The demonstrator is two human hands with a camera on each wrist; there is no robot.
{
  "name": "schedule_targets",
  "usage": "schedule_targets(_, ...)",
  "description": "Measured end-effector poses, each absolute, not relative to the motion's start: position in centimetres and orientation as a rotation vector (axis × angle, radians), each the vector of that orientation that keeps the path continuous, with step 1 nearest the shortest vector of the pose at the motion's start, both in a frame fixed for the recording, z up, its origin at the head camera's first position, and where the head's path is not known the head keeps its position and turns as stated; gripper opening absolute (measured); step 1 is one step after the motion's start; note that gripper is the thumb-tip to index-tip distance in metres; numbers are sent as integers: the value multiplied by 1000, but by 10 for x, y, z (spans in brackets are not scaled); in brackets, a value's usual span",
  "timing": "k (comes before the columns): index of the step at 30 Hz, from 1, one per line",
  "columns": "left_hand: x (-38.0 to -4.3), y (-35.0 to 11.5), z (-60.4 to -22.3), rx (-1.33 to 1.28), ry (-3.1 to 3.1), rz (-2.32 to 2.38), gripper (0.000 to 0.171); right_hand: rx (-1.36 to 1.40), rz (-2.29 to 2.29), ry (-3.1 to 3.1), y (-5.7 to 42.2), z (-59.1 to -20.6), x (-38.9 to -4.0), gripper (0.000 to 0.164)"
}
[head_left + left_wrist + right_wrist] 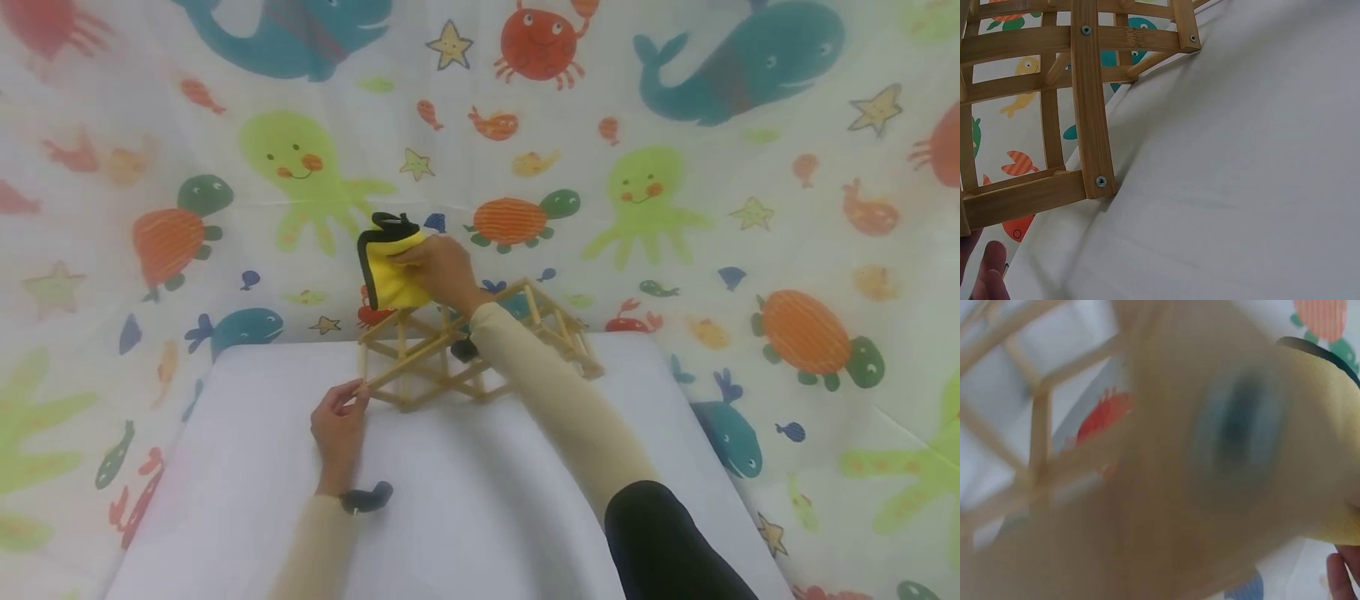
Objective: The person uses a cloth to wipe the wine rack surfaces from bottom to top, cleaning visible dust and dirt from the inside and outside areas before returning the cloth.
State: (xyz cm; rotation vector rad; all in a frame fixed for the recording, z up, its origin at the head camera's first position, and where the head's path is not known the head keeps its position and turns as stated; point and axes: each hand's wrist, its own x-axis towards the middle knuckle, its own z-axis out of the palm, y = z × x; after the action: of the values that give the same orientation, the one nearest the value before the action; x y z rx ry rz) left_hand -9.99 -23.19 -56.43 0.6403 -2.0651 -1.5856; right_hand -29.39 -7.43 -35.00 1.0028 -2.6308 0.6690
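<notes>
A slatted wooden rack, joined with metal screws, stands on the white table in the head view. My left hand grips the rack's near left corner with thumb and fingers. Only fingertips of that hand show at the lower left of the left wrist view. Above the rack's left part, my right hand holds a yellow cloth with a black edge, bunched at the top. In the right wrist view the cloth is at the right, and a blurred rack slat with a screw fills the middle.
The rack stands near the back edge of the white table. Behind and beside the table hangs a curtain printed with sea animals. My right forearm crosses in front of the rack's middle and hides part of it.
</notes>
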Motion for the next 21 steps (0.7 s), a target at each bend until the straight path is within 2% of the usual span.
schedule_targets(4, -99, -233, -563, 621, -2034, -1614, 26, 1139, 780, -2718, -98, -353, -285, 31)
schedule_targets(9, -101, -233, -564, 614, -2007, -1664, 28, 1286, 640, -2819, -123, -373, -280, 41)
schedule_targets(12, -103, -234, -564, 619, -2007, -1677, 29, 1288, 520, -2897, -133, -389, -286, 47)
schedule_targets(21, -108, -242, -567, 618, -2031, -1664, 30, 1186, 253, -3116, -146, -415, -302, 45)
